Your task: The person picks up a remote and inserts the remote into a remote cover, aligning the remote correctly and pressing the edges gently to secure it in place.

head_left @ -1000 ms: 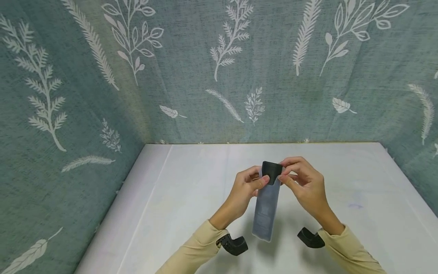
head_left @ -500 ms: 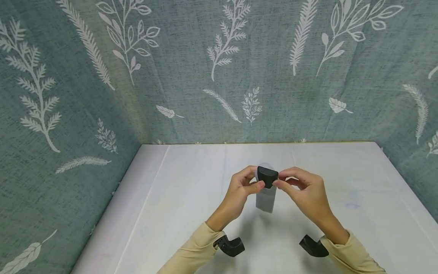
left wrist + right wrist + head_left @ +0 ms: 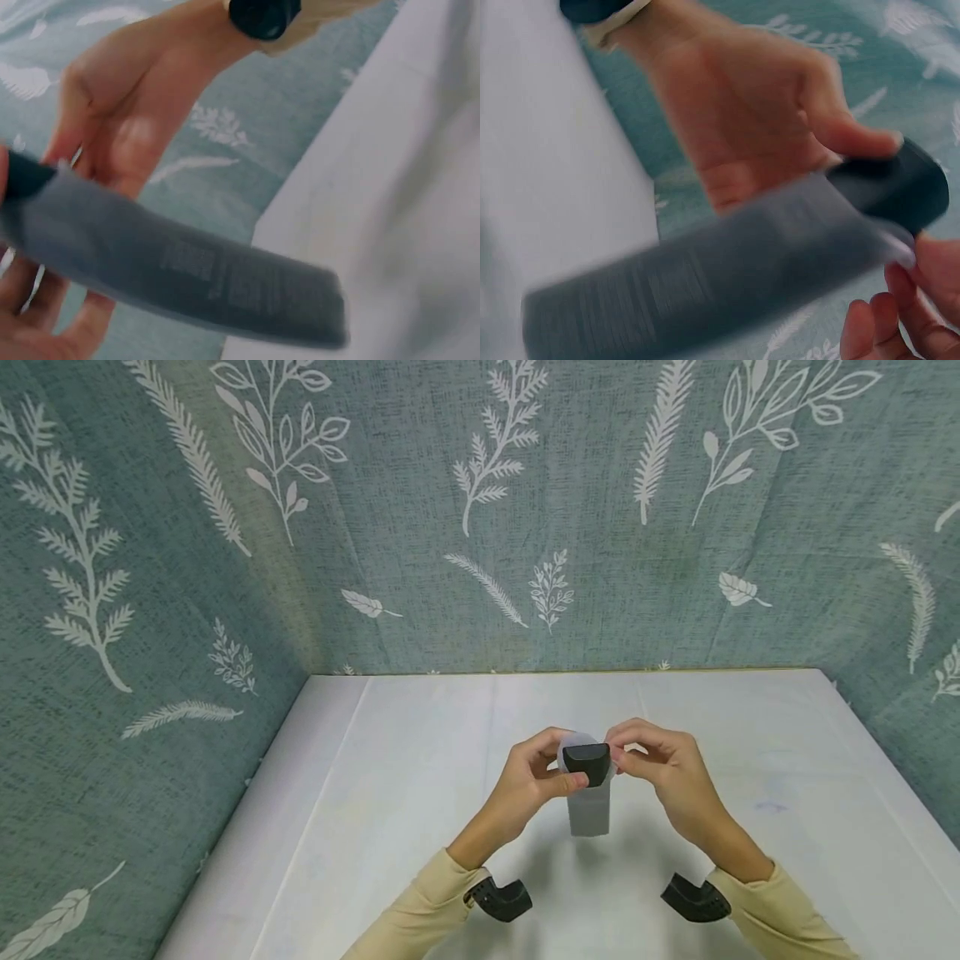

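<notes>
A long black device [image 3: 587, 758], which looks like a remote control, sits in a frosted translucent sleeve [image 3: 589, 814] with its black end out of the sleeve's mouth. My left hand [image 3: 525, 785] grips it by that end, thumb across the black front and fingers behind. At the other side, the thumb and fingertips of my right hand [image 3: 667, 768] pinch the sleeve's loose edge beside the black end. In the right wrist view, that lip of the sleeve [image 3: 896, 244] stands away from the device. Blurred printed lines show along the sleeve's lower part [image 3: 225, 274] in the left wrist view.
Both hands are raised over a white table [image 3: 405, 793], with shadows on it below them. A green leaf-patterned cloth [image 3: 420, 518] rises behind the table and at its sides. Black wrist cameras [image 3: 498, 899] are strapped over the light sleeves.
The device has tipped, its black end now facing the head camera and the sleeve looking shorter. It has also straightened sideways. My right fingertips have shifted along the sleeve's edge.
</notes>
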Demonstrator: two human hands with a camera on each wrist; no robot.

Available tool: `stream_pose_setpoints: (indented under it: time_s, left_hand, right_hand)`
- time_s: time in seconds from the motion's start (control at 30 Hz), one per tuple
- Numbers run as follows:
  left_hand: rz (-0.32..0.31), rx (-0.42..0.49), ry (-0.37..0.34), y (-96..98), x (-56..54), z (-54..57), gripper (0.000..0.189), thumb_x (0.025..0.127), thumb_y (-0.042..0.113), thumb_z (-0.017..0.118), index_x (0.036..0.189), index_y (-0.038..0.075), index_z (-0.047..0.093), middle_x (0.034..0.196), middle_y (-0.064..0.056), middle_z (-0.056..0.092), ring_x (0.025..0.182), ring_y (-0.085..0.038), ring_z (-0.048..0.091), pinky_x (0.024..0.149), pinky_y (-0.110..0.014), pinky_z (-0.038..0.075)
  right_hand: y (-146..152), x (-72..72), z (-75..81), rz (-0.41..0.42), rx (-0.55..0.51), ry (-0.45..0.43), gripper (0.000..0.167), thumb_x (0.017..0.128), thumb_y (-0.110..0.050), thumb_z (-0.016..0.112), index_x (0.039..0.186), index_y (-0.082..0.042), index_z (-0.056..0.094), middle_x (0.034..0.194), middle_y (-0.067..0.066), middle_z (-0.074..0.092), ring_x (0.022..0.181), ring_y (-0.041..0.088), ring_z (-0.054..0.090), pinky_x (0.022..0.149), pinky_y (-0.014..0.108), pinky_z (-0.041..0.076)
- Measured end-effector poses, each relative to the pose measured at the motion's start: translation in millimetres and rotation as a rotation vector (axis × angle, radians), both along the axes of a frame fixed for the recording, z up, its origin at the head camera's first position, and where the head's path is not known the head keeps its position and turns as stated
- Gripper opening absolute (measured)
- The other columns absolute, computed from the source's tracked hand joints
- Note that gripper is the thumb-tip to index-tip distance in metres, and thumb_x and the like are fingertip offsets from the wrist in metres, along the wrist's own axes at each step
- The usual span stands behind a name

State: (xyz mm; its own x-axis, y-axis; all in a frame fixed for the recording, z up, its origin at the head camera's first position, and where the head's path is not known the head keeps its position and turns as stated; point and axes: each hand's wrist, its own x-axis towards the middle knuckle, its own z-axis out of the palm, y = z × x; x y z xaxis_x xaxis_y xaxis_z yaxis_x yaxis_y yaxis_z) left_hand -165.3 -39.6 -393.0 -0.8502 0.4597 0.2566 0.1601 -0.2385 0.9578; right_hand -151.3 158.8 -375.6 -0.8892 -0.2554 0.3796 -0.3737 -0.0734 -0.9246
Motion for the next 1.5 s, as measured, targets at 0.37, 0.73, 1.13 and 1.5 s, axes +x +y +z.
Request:
stream_pose_setpoints:
  time_s: [0.37,0.73,1.13,1.5]
  left_hand:
    - [0.218,-0.220,0.241,3.4,1.7,6.5,0.022,0.078,0.001,0.076,0.097,0.005,0.068,0.087,-0.009,0.067,0.080,-0.010,0.062,0.065,-0.029,0.058]
    - [0.327,-0.402,0.384,6.1,-3.8,16.1,0.018,0.075,0.008,0.081,0.078,0.009,0.063,0.070,0.000,0.063,0.067,-0.007,0.059,0.054,-0.021,0.054]
    - [0.452,-0.411,0.435,10.0,-2.4,10.7,0.015,0.075,0.007,0.080,0.081,0.007,0.067,0.066,-0.001,0.062,0.064,-0.008,0.059,0.049,-0.017,0.051]
    - [0.301,-0.239,0.257,7.9,4.1,17.0,0.020,0.079,0.010,0.077,0.096,0.004,0.069,0.088,-0.009,0.067,0.081,-0.015,0.063,0.061,-0.027,0.057]
  right_hand:
    - [-16.3,4.5,4.1,-0.211,0.047,0.015,0.012,0.097,-0.003,0.050,0.093,0.006,0.056,0.088,0.010,0.053,0.077,0.020,0.053,0.070,0.025,0.048]
    - [-20.7,-0.6,1.0,-0.384,0.186,0.368,0.015,0.086,0.018,0.054,0.088,0.003,0.056,0.085,0.010,0.052,0.075,0.012,0.047,0.069,0.018,0.043]
    - [-25.9,-2.1,-4.5,-0.478,0.355,0.685,0.007,0.087,0.008,0.060,0.084,0.002,0.057,0.087,0.010,0.056,0.071,0.013,0.048,0.063,0.017,0.041]
    - [-27.9,-3.6,0.0,-0.397,0.205,0.667,0.015,0.084,-0.006,0.072,0.092,0.002,0.062,0.093,0.015,0.054,0.075,0.016,0.050,0.059,0.016,0.046]
